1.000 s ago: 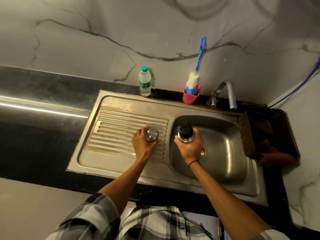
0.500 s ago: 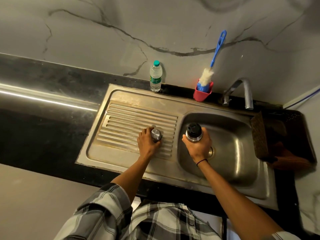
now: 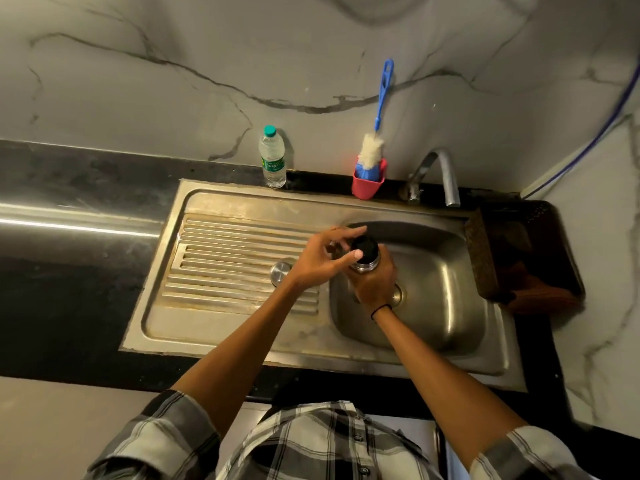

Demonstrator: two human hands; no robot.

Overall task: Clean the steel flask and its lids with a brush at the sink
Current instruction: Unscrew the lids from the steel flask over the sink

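Note:
My right hand (image 3: 375,284) grips the steel flask (image 3: 366,265) upright over the left part of the sink basin (image 3: 440,299). The flask's black inner lid (image 3: 365,247) is on top. My left hand (image 3: 323,259) reaches across to that lid, fingers spread around it and thumb against its side. The steel outer cap (image 3: 281,271) lies alone on the ribbed drainboard (image 3: 221,258), left of my left wrist. A blue-handled bottle brush (image 3: 375,140) with white bristles stands in a red holder (image 3: 367,183) at the back rim.
A tap (image 3: 445,171) arches over the basin's back. A small plastic water bottle (image 3: 272,157) stands behind the drainboard. A dark rack with a brown cloth (image 3: 530,282) sits right of the basin. Black countertop (image 3: 69,258) runs to the left.
My left hand let go of the steel cap on the drainboard and moved right to the flask's black lid. The right hand keeps holding the flask.

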